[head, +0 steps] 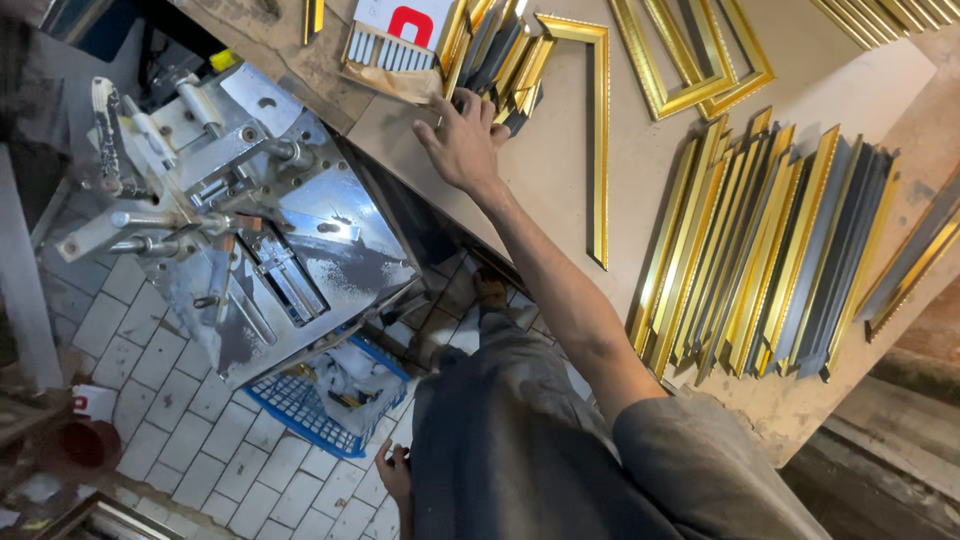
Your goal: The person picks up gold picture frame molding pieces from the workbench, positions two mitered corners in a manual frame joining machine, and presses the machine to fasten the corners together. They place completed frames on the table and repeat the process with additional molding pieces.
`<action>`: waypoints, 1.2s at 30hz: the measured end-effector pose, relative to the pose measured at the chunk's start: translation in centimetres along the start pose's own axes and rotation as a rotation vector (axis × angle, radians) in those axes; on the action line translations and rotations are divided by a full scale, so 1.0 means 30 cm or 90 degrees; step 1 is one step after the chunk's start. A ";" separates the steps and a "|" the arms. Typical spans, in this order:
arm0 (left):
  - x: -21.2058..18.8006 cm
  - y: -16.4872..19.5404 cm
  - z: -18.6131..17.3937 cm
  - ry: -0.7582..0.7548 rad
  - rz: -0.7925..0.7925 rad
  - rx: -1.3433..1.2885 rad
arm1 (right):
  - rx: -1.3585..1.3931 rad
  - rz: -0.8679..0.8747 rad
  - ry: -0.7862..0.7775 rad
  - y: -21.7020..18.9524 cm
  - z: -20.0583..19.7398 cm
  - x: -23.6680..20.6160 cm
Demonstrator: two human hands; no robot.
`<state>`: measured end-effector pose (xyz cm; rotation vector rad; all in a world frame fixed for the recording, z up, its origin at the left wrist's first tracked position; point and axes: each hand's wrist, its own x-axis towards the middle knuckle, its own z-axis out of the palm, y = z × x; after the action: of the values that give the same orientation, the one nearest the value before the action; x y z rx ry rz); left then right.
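Left hand low in view, hanging beside grey trousers, fingers loosely curled, nothing visibly held; whether fully closed, cannot tell. Below and beside it, white-tiled floor. Blue plastic basket on those tiles, holding crumpled white material and small odds and ends.

Farther out, on the left, a bare-metal frame-joining machine with tilted steel plate, clamps, rods and levers, dusted with grime. Red cup on the floor at lower left, near a white container.

Right arm stretched up across the brown worktable. Right hand resting on the table edge, fingers spread and laid flat against a small heap of short gold-and-dark moulding pieces; fingertips touching the near end of the heap, no pinch visible. Heap sits near the table's far-left corner, just beside a flat white box with red mark showing a row of pale sticks, on brown paper.

Right of the hand, an L-shaped gold moulding corner, long leg running back toward the body, apart from the hand. Beyond that, two assembled gold frames overlapping near the top edge.

To the right, a broad row of long gold and grey moulding lengths lying side by side, mitred ends fanned. More gold strips at the top-right corner; a few loose lengths at far right.
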<state>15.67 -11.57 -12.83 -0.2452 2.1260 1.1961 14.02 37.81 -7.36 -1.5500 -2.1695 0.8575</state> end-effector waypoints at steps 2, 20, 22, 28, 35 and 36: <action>0.010 0.012 0.008 0.027 0.039 -0.052 | 0.042 -0.027 0.081 0.006 0.006 -0.002; 0.008 0.570 0.241 -0.180 0.739 0.682 | 0.041 -0.334 -0.253 -0.097 -0.169 -0.842; 0.011 0.543 0.253 -0.245 0.645 0.677 | -0.018 -0.265 -0.228 -0.021 -0.238 -0.841; 0.066 0.422 0.185 -0.238 0.582 0.439 | -0.140 0.120 0.419 0.510 -0.667 -0.759; 0.115 0.401 0.190 -0.212 0.647 0.412 | -0.376 0.196 0.414 0.892 -0.739 -0.745; 0.113 0.398 0.197 -0.199 0.658 0.416 | -0.344 0.246 0.389 0.903 -0.728 -0.745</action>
<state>10.32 0.48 -8.88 1.3661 2.2235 0.8352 54.43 28.97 -6.67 -2.1673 -1.7355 -0.1618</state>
